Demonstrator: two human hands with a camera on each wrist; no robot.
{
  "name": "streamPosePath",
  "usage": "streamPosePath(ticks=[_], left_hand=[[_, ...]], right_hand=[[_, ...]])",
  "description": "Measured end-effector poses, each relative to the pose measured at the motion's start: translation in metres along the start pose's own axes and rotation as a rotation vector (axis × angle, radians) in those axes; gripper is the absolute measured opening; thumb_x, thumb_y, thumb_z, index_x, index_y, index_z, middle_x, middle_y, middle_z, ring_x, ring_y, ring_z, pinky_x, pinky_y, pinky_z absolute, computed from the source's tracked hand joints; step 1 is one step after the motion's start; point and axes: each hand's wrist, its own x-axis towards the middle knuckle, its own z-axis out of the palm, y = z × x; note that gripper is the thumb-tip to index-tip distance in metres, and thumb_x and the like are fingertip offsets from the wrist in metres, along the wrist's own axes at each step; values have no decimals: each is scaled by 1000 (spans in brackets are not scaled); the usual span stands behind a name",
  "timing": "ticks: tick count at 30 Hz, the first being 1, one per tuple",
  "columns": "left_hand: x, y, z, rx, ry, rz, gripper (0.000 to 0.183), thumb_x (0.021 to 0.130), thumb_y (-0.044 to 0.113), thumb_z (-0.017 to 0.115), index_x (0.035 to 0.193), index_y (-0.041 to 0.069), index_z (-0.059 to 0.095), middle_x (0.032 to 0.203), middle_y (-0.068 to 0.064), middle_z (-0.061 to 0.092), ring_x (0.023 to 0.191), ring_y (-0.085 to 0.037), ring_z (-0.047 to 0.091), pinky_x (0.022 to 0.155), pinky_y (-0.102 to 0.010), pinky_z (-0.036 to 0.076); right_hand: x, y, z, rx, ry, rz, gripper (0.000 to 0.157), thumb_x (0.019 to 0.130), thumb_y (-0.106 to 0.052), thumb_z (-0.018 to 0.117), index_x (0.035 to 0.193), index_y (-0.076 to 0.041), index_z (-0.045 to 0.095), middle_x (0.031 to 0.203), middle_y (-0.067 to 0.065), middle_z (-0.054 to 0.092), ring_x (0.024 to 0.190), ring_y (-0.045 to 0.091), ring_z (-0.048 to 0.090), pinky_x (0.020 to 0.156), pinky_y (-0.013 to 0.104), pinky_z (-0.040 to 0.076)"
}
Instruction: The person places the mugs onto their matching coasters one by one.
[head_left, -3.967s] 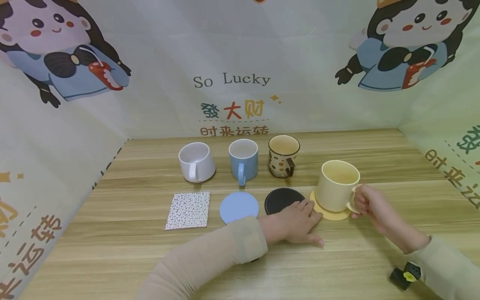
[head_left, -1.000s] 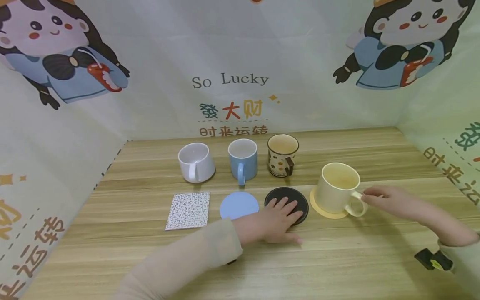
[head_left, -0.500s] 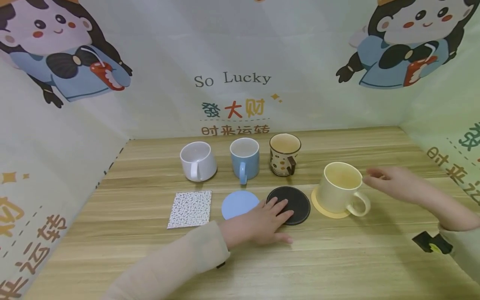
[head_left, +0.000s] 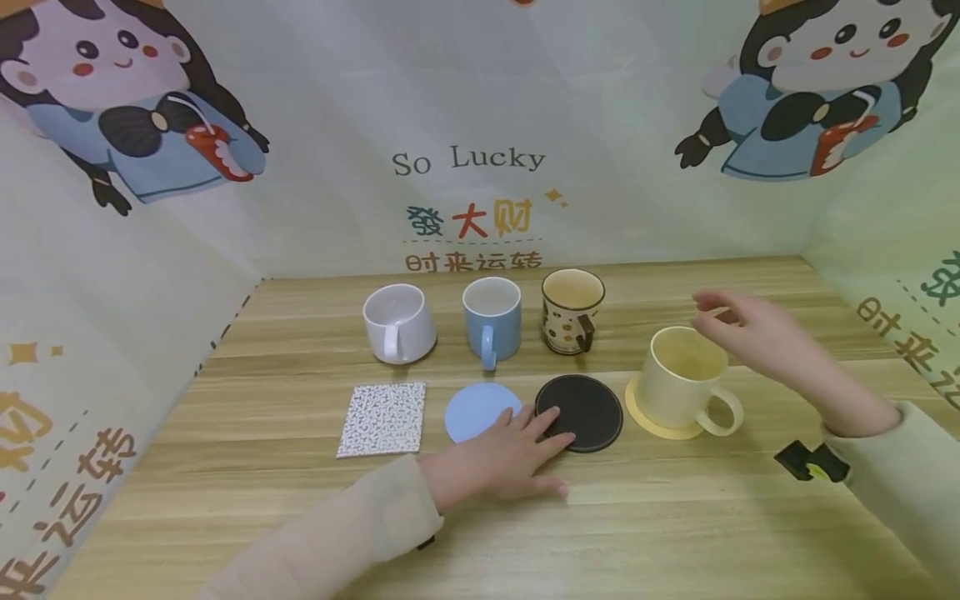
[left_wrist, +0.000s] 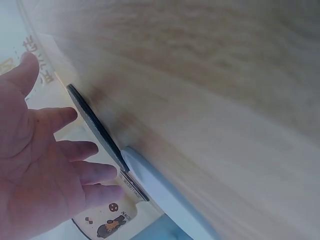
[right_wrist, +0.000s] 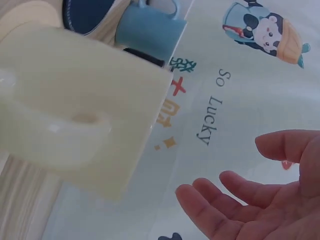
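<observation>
My left hand (head_left: 510,457) is spread, palm down, over the near left edge of the round black coaster (head_left: 588,417); in the left wrist view its straight fingers show above the tabletop. Partly behind that hand lies a round blue coaster (head_left: 480,408). On the right, a pale yellow mug (head_left: 678,387) stands upright on a round yellow coaster (head_left: 641,414), its handle turned to the near right. My right hand (head_left: 757,333) is raised just above and beyond that mug's rim, fingers loosely bent and holding nothing. The right wrist view shows this mug (right_wrist: 80,110) apart from the fingers.
A white mug (head_left: 408,333), a light blue mug (head_left: 498,337) and a patterned beige mug (head_left: 562,323) with a brown handle stand in a row behind the coasters. A square speckled coaster (head_left: 384,419) lies at left. Printed cloth walls (head_left: 600,100) border the wooden table (head_left: 600,542).
My right hand has let go of the yellow mug's handle and risen up and leftward over its rim. My left hand has slid left, from beside the yellow coaster across the black one.
</observation>
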Motion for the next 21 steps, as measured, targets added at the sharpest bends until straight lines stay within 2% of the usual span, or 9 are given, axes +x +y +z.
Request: streamPosePath(ticks=[3, 10, 16, 21], left_hand=[[-1, -2, 2, 4, 3, 0, 67, 89, 62, 33, 146, 27, 23, 153, -9, 12, 138, -36, 14, 110, -49, 19], [-5, -3, 4, 5, -2, 8, 69, 88, 63, 34, 146, 26, 23, 153, -8, 13, 139, -33, 14, 110, -49, 19], [-6, -2, 4, -2, 8, 12, 70, 88, 62, 35, 146, 25, 24, 153, -8, 14, 139, -32, 15, 110, -49, 19], [-6, -2, 5, -6, 9, 23, 69, 88, 61, 36, 146, 23, 25, 153, -8, 15, 139, -31, 16, 109, -50, 20]], right_hand=[[5, -7, 3, 45, 24, -12, 53, 97, -34, 40, 135, 4, 37, 131, 26, 45, 114, 41, 47, 83, 52, 45], [14, -23, 18, 232, 52, -13, 52, 97, -26, 42, 137, 5, 32, 138, 25, 36, 98, 37, 57, 84, 46, 46], [23, -40, 36, 379, 77, -17, 52, 96, -22, 44, 139, 3, 30, 142, 23, 32, 114, 36, 47, 85, 43, 47], [29, -49, 54, 468, 142, -19, 52, 93, -14, 45, 139, 4, 28, 142, 23, 30, 122, 37, 41, 88, 44, 46]])
